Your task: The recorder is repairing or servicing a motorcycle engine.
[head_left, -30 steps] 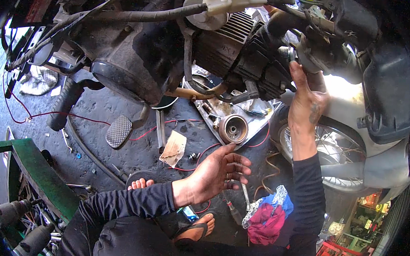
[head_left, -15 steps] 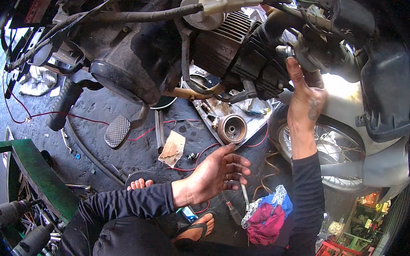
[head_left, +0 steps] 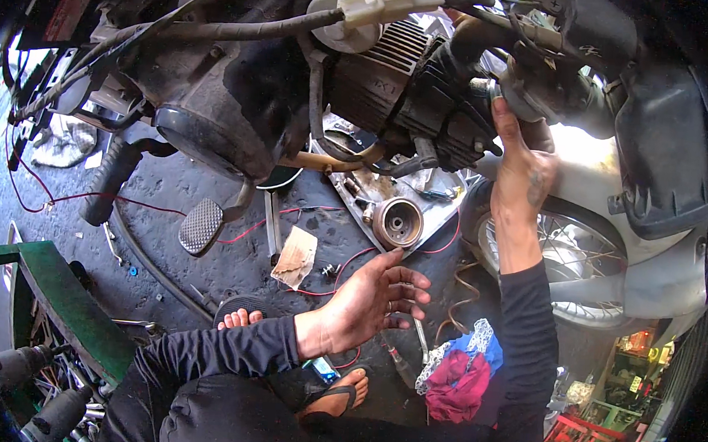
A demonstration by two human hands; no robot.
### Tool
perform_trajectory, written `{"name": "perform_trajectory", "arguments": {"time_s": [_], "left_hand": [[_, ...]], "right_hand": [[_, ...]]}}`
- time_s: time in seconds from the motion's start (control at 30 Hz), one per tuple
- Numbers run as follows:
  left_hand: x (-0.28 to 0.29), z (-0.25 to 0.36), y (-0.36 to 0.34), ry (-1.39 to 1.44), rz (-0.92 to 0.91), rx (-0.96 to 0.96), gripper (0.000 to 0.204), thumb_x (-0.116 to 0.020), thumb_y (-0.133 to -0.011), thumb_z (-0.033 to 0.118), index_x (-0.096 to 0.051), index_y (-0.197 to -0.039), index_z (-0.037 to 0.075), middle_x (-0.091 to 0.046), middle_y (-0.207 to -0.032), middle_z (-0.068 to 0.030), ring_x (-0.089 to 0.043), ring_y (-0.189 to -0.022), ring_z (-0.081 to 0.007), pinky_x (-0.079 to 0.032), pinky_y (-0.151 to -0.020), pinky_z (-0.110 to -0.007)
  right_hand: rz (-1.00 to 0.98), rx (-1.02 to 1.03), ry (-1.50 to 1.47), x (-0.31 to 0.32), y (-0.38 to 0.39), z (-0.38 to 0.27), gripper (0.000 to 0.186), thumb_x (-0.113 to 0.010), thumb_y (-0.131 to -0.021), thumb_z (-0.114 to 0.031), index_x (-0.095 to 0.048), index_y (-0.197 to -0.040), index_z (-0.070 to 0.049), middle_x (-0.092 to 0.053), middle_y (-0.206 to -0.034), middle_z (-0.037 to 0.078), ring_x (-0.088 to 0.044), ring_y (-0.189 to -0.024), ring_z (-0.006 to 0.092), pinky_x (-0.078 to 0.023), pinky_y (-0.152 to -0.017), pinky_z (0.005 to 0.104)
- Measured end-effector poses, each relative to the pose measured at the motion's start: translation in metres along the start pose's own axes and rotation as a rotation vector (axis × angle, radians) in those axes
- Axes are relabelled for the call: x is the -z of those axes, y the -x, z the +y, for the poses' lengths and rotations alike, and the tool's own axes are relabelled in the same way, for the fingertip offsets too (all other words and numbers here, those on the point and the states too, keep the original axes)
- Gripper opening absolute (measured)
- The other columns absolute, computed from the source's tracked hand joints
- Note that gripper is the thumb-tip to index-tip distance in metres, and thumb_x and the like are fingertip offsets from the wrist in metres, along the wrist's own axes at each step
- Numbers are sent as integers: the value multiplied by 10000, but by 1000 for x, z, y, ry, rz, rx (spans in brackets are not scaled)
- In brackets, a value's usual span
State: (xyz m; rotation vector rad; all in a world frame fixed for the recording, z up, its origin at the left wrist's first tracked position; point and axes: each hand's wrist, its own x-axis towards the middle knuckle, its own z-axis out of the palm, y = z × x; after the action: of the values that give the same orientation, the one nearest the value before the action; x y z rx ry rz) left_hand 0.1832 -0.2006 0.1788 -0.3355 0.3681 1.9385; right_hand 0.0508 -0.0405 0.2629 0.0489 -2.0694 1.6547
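My left hand (head_left: 361,299) hangs palm-inward over the floor with its fingers apart and nothing in it. Just beyond its fingertips stands a round brown metal rotor (head_left: 398,223) on a light tray (head_left: 348,194). My right hand (head_left: 525,163) reaches up to the right end of the motorcycle engine (head_left: 440,104), its thumb against a small silver fitting (head_left: 485,87) by the finned cylinder. The other fingers curl behind a dark part there; what they grip is hidden. Above the engine runs a cable with a whitish connector (head_left: 390,4).
A spoked wheel (head_left: 577,253) and black plastic cover (head_left: 671,153) stand at right. The foot pedal (head_left: 201,227), torn cardboard (head_left: 294,258), and red and blue cloths (head_left: 462,376) are below. A green metal frame (head_left: 77,308) with tools is at lower left. Red wire crosses the floor.
The whole view has shifted very slightly. Both hands keep nearly the same pose, the right still at the engine and the left still hanging with its fingers apart.
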Motion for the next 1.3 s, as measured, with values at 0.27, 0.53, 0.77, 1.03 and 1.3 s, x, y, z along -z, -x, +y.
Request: {"name": "perform_trajectory", "arguments": {"time_s": [0.27,0.53,0.77,1.03,1.3], "left_hand": [[2,-1,-1,1,-14,-7,528,-352,-935,536,-556,-1054,64,-599,-973,-52,-578,-871,-177,-434,-766,-316],[1,2,2,8,15,-2,518,-352,-937,527,-558,-1045,65,-600,-967,-54,-577,-861,-174,-431,-755,-314],[2,5,2,16,20,-13,509,-350,-938,520,-562,-1030,66,-603,-954,-52,-574,-860,-173,-426,-757,-314],[3,5,2,17,21,-26,505,-339,-941,515,-563,-1027,71,-607,-953,-50,-575,-856,-174,-422,-758,-314],[2,2,3,11,25,-17,495,-344,-943,509,-563,-1027,74,-609,-955,-47,-578,-849,-170,-423,-758,-312]], "right_hand": [[1,-22,-5,2,2,0,426,-762,-779,-153,-598,-1127,32,-653,-1045,92,-610,-940,131,-454,-906,267],[52,-20,34,1,0,3,374,-771,-770,-166,-623,-1064,10,-654,-989,69,-603,-905,113,-434,-913,260],[86,-67,219,-2,4,-6,209,-776,-770,-176,-665,-867,-27,-630,-812,-3,-553,-777,67,-414,-780,215],[46,-4,230,-4,5,-7,181,-754,-790,-162,-668,-870,-24,-625,-808,-10,-539,-760,61,-403,-745,204],[-7,42,303,-4,4,-12,260,-722,-814,-119,-648,-1031,4,-657,-928,34,-572,-855,81,-421,-810,213]]}}
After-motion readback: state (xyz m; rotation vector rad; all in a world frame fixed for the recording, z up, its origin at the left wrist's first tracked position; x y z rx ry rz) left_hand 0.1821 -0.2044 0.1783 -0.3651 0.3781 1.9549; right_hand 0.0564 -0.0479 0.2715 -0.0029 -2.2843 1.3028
